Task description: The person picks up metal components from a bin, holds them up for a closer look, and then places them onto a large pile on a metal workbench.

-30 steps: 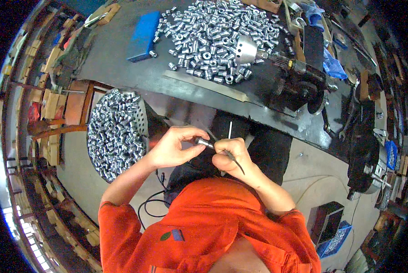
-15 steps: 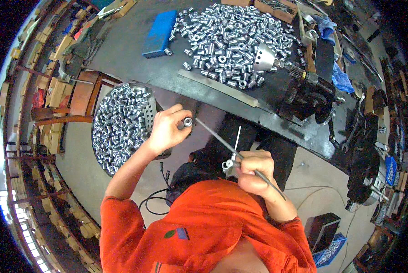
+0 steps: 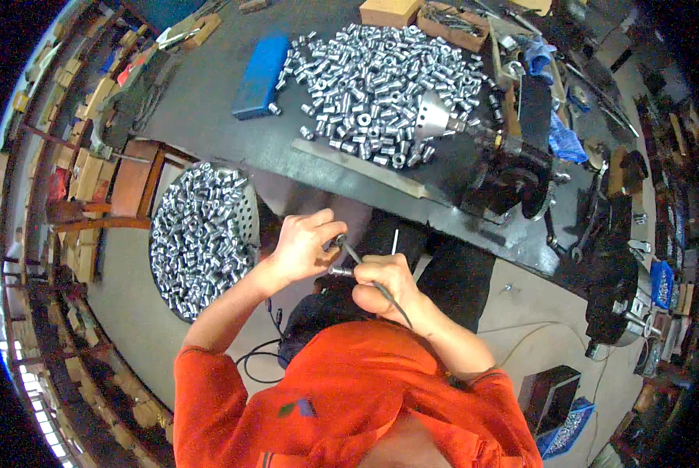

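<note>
My left hand (image 3: pixel 302 248) is closed on a small shiny metal sleeve (image 3: pixel 337 240), its bored end turned toward my right hand. In my right hand (image 3: pixel 387 282) a long thin grey metal rod (image 3: pixel 394 300) is gripped. Its front end meets the mouth of the sleeve; whether it has gone inside I cannot tell. Another small metal piece (image 3: pixel 341 271) sticks out from my right fingers below the rod. Left of my hands stands a perforated round metal container (image 3: pixel 246 222) heaped with similar sleeves (image 3: pixel 197 242).
A dark workbench (image 3: pixel 209 90) spans the far side, bearing a large pile of metal sleeves (image 3: pixel 380 86) and a blue block (image 3: pixel 260 78). A black machine with a perforated metal cone (image 3: pixel 435 117) sits at its right. A wooden chair (image 3: pixel 139 183) stands left; a black box (image 3: pixel 550 399) is lower right.
My right hand has moved left and up, bringing the rod's end to the sleeve. My left hand has shifted slightly right and down. The bench appears lower and further left in view.
</note>
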`<state>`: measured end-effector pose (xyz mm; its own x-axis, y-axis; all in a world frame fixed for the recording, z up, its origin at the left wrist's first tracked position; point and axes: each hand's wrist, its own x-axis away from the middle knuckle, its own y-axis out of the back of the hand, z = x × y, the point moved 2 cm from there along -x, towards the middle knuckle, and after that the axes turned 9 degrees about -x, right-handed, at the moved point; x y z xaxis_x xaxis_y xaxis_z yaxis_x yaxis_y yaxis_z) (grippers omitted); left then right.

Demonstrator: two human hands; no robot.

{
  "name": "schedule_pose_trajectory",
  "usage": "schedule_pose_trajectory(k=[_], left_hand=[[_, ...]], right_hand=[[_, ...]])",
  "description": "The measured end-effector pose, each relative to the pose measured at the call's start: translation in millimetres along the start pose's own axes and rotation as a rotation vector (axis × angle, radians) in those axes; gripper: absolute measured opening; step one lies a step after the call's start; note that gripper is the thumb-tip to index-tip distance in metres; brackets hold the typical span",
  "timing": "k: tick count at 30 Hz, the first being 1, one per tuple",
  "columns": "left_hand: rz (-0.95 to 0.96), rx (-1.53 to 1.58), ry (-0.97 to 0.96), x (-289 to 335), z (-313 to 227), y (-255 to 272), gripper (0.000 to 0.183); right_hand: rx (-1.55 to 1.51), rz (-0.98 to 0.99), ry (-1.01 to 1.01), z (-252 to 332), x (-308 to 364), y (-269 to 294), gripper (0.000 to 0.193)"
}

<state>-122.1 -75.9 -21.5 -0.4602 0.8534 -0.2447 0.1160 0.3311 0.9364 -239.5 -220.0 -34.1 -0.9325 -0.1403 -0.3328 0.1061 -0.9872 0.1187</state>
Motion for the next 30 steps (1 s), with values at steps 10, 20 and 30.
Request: schedule_pose_trajectory(k=[10, 20, 30], left_hand=[[-0.376, 0.184, 0.121, -128, 74, 5, 0.034], [0.125, -0.165, 0.484, 18, 152, 70, 0.034], [0.096, -0.488, 0.723, 88, 213, -3, 0.034]], right_hand=[[0.161, -0.389, 0.217, 25, 30, 25, 0.030], [0.134, -0.342, 0.152, 8, 36, 17, 0.020], [0.046, -0.272, 0.113, 15, 27, 9, 0.031]])
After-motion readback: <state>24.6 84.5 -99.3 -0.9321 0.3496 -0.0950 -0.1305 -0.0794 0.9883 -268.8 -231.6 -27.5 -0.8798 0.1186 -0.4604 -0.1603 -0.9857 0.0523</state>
